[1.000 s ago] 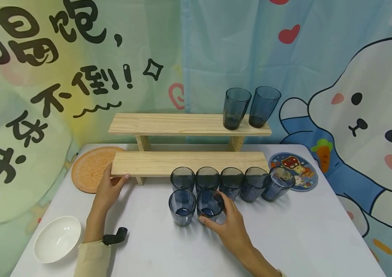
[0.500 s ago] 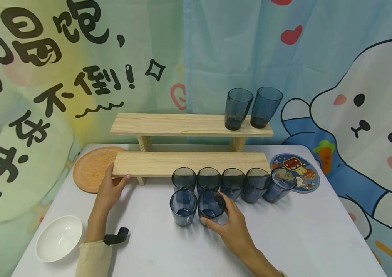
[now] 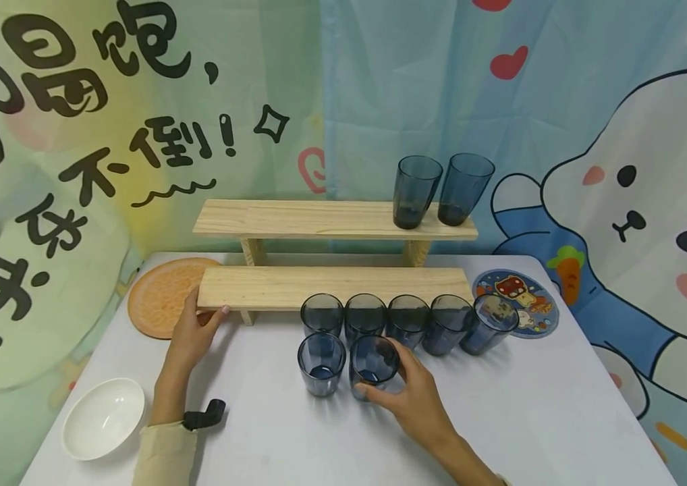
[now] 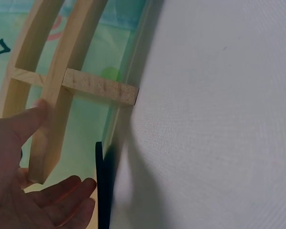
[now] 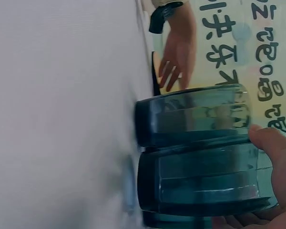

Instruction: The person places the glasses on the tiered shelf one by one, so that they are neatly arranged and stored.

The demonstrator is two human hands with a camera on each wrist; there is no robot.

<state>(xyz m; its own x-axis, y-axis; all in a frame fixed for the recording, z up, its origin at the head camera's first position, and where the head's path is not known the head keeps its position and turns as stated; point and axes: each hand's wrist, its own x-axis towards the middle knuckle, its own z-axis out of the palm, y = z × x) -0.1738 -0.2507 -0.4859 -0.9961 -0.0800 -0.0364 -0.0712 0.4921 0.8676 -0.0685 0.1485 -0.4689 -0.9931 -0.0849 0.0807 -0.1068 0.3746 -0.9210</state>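
My left hand [image 3: 190, 337] holds the left end of the lower board of a wooden two-tier shelf [image 3: 258, 287]. The thumb presses the board's front edge in the left wrist view, with the other fingers [image 4: 69, 200] around and below its end. My right hand [image 3: 413, 401] grips a blue-tinted drinking glass [image 3: 374, 371], thumb on the near side and fingers on the far right side. Left of it stands a matching glass [image 3: 322, 371]. Behind this pair, a row of several more glasses [image 3: 407, 324] stands before the shelf. Two glasses [image 3: 416, 192] are on the right end of the upper board.
A white bowl [image 3: 103, 418] sits at the front left of the white table [image 3: 270, 439]. A round orange mat [image 3: 158, 300] lies behind my left hand, and a round blue patterned mat [image 3: 538, 304] is at the back right. A printed curtain [image 3: 368, 88] hangs behind.
The glass in my right hand has shifted slightly to the right and toward me, away from its left neighbour. My left hand has stayed on the shelf end.
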